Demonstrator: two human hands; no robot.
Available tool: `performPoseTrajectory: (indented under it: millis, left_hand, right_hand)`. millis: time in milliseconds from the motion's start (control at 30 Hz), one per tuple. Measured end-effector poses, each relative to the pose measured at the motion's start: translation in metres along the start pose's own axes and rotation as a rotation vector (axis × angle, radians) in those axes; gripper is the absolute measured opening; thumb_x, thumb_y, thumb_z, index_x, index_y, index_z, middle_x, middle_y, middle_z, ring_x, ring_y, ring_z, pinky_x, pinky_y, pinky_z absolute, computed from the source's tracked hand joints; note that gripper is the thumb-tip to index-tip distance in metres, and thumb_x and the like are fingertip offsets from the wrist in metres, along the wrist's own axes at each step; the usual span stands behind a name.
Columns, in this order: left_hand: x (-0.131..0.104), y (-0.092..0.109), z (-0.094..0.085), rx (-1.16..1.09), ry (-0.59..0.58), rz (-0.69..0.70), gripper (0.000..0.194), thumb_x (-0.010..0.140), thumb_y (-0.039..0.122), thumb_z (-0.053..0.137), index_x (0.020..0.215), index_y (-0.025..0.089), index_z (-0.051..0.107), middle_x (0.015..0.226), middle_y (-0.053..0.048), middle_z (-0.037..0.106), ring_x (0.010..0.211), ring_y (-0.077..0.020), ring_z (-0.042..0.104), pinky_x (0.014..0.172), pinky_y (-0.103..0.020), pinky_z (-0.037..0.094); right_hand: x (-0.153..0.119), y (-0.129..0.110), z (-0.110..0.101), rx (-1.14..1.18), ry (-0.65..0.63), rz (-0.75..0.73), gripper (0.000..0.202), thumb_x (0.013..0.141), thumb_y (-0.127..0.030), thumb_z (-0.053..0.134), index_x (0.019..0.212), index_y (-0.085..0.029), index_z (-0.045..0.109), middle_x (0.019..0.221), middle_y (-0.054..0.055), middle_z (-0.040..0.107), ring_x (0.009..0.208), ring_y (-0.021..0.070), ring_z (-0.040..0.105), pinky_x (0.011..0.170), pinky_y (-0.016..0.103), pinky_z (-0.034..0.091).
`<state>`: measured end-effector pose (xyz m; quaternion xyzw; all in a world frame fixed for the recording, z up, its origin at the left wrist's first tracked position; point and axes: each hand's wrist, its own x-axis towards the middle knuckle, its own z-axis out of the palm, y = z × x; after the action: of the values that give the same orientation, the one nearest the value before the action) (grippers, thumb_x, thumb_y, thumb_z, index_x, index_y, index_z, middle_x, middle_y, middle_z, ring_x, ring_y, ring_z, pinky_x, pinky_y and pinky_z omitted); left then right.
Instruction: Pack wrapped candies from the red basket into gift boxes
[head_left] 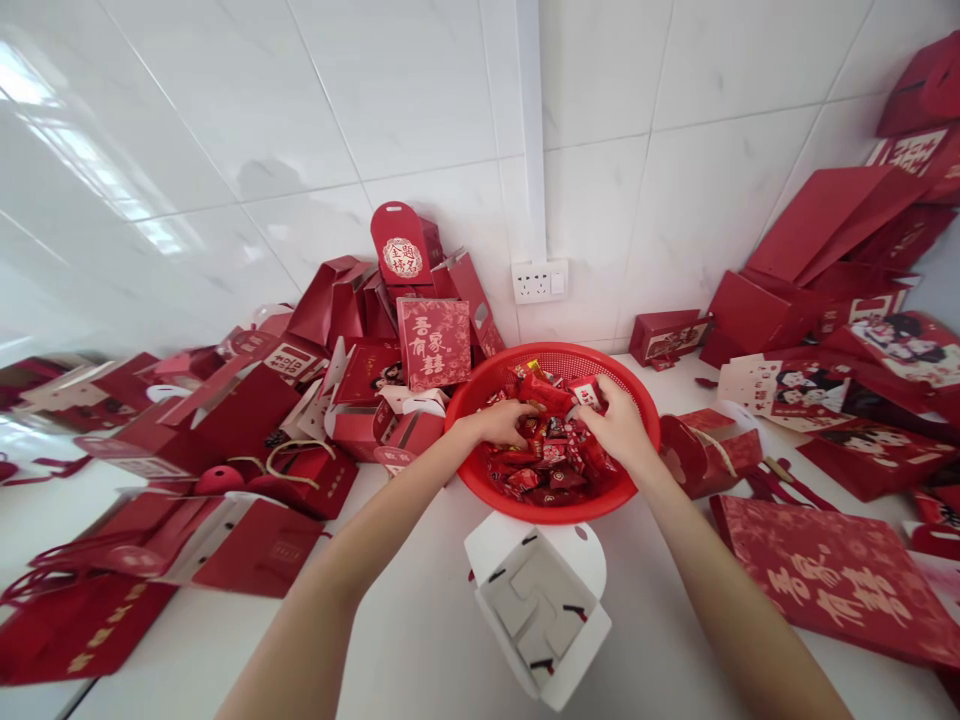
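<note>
A round red plastic basket (615,375) sits on the white table and holds several red-wrapped candies (551,470). Both my hands reach into it. My left hand (504,422) lies on the candies at the left side, fingers curled over them. My right hand (619,425) rests on the pile at the right, fingers closed around wrapped candies. In front of the basket, near me, stands an open white-lined gift box (540,600) with its flaps up and nothing visible inside.
Red gift boxes and bags (247,420) are heaped to the left and behind. More red boxes (817,250) lean on the tiled wall at right. A flat red bag (832,580) lies right of my arm. A wall socket (538,281) is behind the basket.
</note>
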<state>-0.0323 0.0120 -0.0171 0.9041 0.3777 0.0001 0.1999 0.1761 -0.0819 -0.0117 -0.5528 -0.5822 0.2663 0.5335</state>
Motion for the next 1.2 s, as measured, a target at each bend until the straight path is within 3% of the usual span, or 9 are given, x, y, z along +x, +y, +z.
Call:
performPoseTrajectory:
  millis: [100,167,367,500,600,767,933,1067,1200]
  left_hand:
    - [0.004,0.0,0.002,0.031,-0.011,0.047,0.069,0.064,0.026,0.079,0.131,0.02,0.067,0.126,-0.011,0.07,0.111,-0.0299,0.066,0.094,-0.033,0.05]
    - [0.007,0.001,0.002,0.043,-0.041,0.072,0.063,0.065,0.025,0.078,0.128,0.019,0.069,0.125,-0.012,0.07,0.11,-0.0297,0.066,0.093,-0.033,0.05]
    - [0.012,0.004,0.003,0.024,-0.117,0.139,0.034,0.067,0.021,0.077,0.101,0.022,0.077,0.097,-0.003,0.077,0.086,-0.022,0.068,0.078,-0.026,0.049]
    - [0.009,0.004,0.004,-0.017,-0.119,0.156,0.01,0.073,0.019,0.072,0.082,0.02,0.075,0.076,-0.001,0.074,0.068,-0.0181,0.064,0.067,-0.025,0.046]
    - [0.006,0.005,0.003,-0.059,-0.097,0.167,0.003,0.074,0.02,0.072,0.076,0.019,0.073,0.07,-0.001,0.071,0.063,-0.0164,0.06,0.064,-0.024,0.043]
    - [-0.001,0.009,-0.006,-0.171,0.035,0.166,0.009,0.082,0.024,0.066,0.081,0.017,0.071,0.08,-0.002,0.072,0.07,-0.0152,0.059,0.071,-0.024,0.044]
    - [-0.008,0.011,-0.013,-0.361,0.188,0.149,0.029,0.089,0.043,0.06,0.085,0.015,0.068,0.081,-0.001,0.07,0.074,-0.0151,0.059,0.073,-0.025,0.046]
    - [-0.01,0.012,-0.016,-0.524,0.263,0.14,0.04,0.087,0.053,0.062,0.091,0.014,0.067,0.079,-0.001,0.068,0.067,-0.0137,0.059,0.065,-0.024,0.047]
    - [-0.013,0.028,-0.017,-0.637,0.317,0.169,0.046,0.086,0.058,0.063,0.095,0.014,0.068,0.086,-0.004,0.07,0.074,-0.016,0.065,0.071,-0.027,0.052]
  right_hand:
    - [0.0,0.0,0.0,0.019,-0.004,0.0,0.014,0.068,-0.026,0.058,0.078,-0.024,0.049,0.073,-0.003,0.06,0.069,0.0186,0.054,0.068,0.031,0.041]
    - [0.0,0.0,0.0,0.024,-0.004,-0.002,0.014,0.067,-0.027,0.058,0.078,-0.024,0.049,0.072,-0.003,0.059,0.069,0.0185,0.054,0.068,0.031,0.041]
    - [0.002,0.006,0.0,0.027,-0.006,-0.038,0.014,0.069,-0.029,0.059,0.077,-0.024,0.049,0.074,-0.002,0.061,0.072,0.0194,0.056,0.07,0.032,0.044]
    - [0.002,0.009,0.002,0.148,-0.037,0.004,0.023,0.07,-0.032,0.061,0.091,-0.023,0.057,0.092,0.004,0.07,0.079,0.0221,0.066,0.074,0.037,0.053]
    - [0.001,0.007,0.002,0.242,-0.086,0.072,0.031,0.071,-0.037,0.066,0.098,-0.023,0.058,0.101,0.008,0.072,0.075,0.0225,0.072,0.073,0.039,0.057]
    - [0.001,0.003,0.0,0.294,-0.084,0.087,0.03,0.073,-0.042,0.071,0.092,-0.024,0.057,0.093,0.006,0.074,0.071,0.023,0.073,0.073,0.04,0.059]
    - [0.001,0.004,0.0,0.312,-0.044,0.123,0.034,0.073,-0.048,0.07,0.092,-0.024,0.054,0.084,0.003,0.072,0.062,0.019,0.067,0.064,0.036,0.056]
    - [0.003,0.004,-0.003,0.369,-0.046,0.18,0.036,0.067,-0.047,0.075,0.086,-0.025,0.053,0.082,0.002,0.071,0.059,0.0168,0.06,0.06,0.034,0.053]
    - [0.004,-0.003,-0.009,0.516,-0.109,0.238,0.039,0.057,-0.039,0.086,0.082,-0.021,0.061,0.077,0.0,0.068,0.062,0.0156,0.059,0.063,0.032,0.051]
